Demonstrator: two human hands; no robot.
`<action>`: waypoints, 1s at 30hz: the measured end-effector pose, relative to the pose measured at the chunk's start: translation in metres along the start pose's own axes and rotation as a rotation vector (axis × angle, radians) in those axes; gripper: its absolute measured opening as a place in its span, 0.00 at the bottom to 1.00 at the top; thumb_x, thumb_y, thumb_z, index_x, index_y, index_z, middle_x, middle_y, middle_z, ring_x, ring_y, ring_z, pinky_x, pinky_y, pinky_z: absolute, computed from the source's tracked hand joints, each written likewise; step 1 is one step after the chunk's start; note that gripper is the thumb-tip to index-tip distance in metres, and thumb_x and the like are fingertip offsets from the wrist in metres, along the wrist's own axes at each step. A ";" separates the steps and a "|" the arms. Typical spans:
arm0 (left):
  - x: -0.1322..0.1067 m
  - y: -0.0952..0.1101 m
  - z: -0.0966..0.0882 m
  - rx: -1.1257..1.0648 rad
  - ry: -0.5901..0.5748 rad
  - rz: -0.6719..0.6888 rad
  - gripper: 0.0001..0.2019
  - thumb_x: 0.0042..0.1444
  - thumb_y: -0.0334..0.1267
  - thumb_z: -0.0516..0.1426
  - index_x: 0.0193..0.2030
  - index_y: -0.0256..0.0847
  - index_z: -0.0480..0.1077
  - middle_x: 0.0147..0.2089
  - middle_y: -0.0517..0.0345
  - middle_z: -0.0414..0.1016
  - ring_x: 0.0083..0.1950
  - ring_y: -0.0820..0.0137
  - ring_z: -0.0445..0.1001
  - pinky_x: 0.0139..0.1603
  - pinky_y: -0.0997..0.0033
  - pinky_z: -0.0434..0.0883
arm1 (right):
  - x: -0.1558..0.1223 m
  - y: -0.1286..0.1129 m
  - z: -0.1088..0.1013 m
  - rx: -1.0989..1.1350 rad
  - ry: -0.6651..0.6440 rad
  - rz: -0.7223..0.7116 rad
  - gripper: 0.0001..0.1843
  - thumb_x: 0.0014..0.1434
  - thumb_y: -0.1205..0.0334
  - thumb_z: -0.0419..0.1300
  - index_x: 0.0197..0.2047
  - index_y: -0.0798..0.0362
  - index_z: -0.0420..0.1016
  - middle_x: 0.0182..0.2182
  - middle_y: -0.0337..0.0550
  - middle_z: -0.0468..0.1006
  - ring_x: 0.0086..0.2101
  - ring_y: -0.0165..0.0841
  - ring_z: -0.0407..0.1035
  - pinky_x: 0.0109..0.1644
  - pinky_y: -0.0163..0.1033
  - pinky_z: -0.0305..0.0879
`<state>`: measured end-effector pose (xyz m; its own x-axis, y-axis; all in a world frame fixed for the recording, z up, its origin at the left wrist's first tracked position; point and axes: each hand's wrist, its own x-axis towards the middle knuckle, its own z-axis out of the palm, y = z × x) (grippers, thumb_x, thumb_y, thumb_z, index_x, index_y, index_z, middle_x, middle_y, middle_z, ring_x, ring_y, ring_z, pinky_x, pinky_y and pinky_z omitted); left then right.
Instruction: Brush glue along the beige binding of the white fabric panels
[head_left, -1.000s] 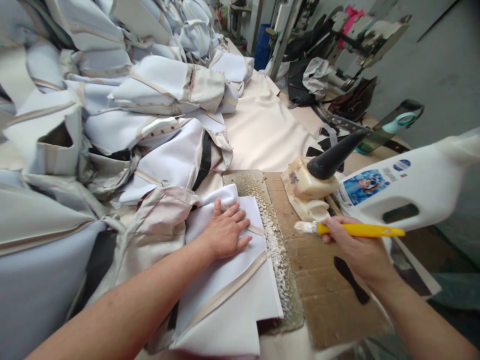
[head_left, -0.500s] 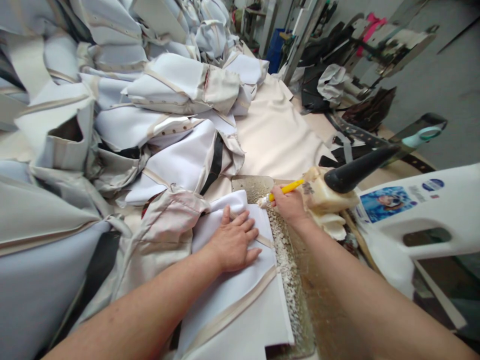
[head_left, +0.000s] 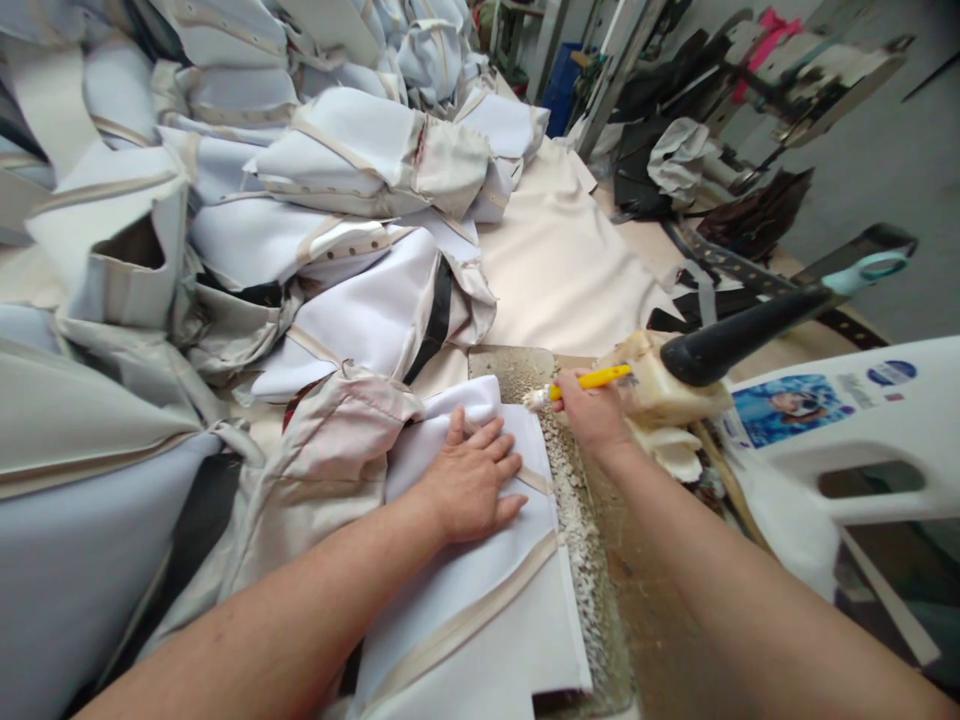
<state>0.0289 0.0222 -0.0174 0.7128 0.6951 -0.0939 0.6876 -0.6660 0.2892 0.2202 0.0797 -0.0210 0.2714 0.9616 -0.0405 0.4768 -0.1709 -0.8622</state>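
Hands apart: the left hand (head_left: 469, 490) spreads flat, pinning the white fabric panel (head_left: 465, 590) (firm, so nothing creeps); the right hand (head_left: 592, 412) grips a yellow-handled brush (head_left: 589, 376).

The left hand (head_left: 469, 480) is pressed flat on the white fabric panel (head_left: 480, 600), fingers spread out, with the left forearm (head_left: 285, 610) coming in low from bottom left. The right hand (head_left: 592, 412) sits just off the panel's right edge, curled tight around a yellow-handled brush (head_left: 589, 377), wrist bent a bit, right forearm (head_left: 735, 570) reaching in from bottom right.
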 end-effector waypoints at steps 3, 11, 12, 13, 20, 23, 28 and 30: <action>0.000 0.000 -0.001 0.016 -0.009 0.000 0.23 0.59 0.53 0.47 0.56 0.44 0.66 0.61 0.53 0.64 0.66 0.54 0.52 0.62 0.40 0.22 | -0.013 0.007 -0.003 -0.030 -0.064 -0.039 0.15 0.54 0.57 0.52 0.18 0.52 0.63 0.13 0.36 0.66 0.19 0.30 0.62 0.26 0.34 0.58; -0.001 0.000 0.001 -0.003 0.015 0.006 0.23 0.59 0.53 0.48 0.55 0.44 0.67 0.60 0.52 0.65 0.66 0.57 0.52 0.62 0.42 0.20 | -0.075 0.012 -0.030 -0.062 -0.198 -0.159 0.17 0.57 0.56 0.50 0.19 0.52 0.62 0.16 0.35 0.64 0.21 0.29 0.61 0.26 0.33 0.57; 0.000 0.000 0.001 0.001 0.015 0.008 0.23 0.59 0.53 0.48 0.55 0.44 0.67 0.60 0.52 0.65 0.66 0.57 0.52 0.62 0.41 0.20 | -0.080 0.011 -0.032 -0.064 -0.202 -0.177 0.17 0.58 0.56 0.50 0.19 0.52 0.62 0.16 0.35 0.63 0.21 0.29 0.61 0.26 0.33 0.57; 0.000 0.000 0.001 0.008 0.017 0.010 0.23 0.59 0.53 0.48 0.55 0.44 0.67 0.60 0.53 0.65 0.66 0.57 0.53 0.62 0.42 0.20 | -0.083 0.012 -0.034 -0.069 -0.200 -0.196 0.17 0.58 0.57 0.50 0.19 0.52 0.62 0.16 0.35 0.63 0.21 0.29 0.60 0.26 0.34 0.57; 0.000 0.000 0.002 0.031 0.048 0.019 0.22 0.59 0.53 0.48 0.54 0.44 0.68 0.60 0.53 0.66 0.65 0.58 0.54 0.63 0.43 0.20 | -0.095 0.024 -0.042 -0.100 -0.165 -0.325 0.17 0.61 0.57 0.50 0.23 0.53 0.65 0.19 0.36 0.66 0.22 0.30 0.62 0.29 0.35 0.58; 0.000 -0.001 0.003 0.031 0.050 0.024 0.22 0.59 0.53 0.48 0.54 0.44 0.68 0.59 0.53 0.66 0.65 0.57 0.54 0.63 0.43 0.21 | -0.101 0.025 -0.043 -0.108 -0.151 -0.357 0.16 0.61 0.58 0.51 0.24 0.53 0.66 0.19 0.36 0.66 0.22 0.29 0.62 0.29 0.35 0.58; 0.000 -0.001 0.006 0.032 0.065 0.022 0.23 0.59 0.53 0.48 0.54 0.44 0.68 0.59 0.53 0.66 0.65 0.57 0.54 0.62 0.42 0.20 | -0.084 0.030 -0.031 -0.126 -0.137 -0.393 0.15 0.62 0.58 0.50 0.24 0.52 0.66 0.19 0.36 0.66 0.23 0.30 0.63 0.29 0.35 0.58; 0.000 -0.001 0.006 0.033 0.063 0.028 0.22 0.59 0.53 0.48 0.53 0.44 0.68 0.59 0.53 0.66 0.65 0.57 0.54 0.62 0.41 0.20 | -0.060 0.031 -0.020 -0.143 -0.059 -0.371 0.15 0.62 0.56 0.49 0.26 0.52 0.67 0.21 0.37 0.68 0.24 0.30 0.64 0.30 0.35 0.58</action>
<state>0.0291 0.0217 -0.0231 0.7222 0.6912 -0.0261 0.6726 -0.6930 0.2594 0.2352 0.0123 -0.0352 0.0122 0.9736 0.2279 0.6457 0.1663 -0.7452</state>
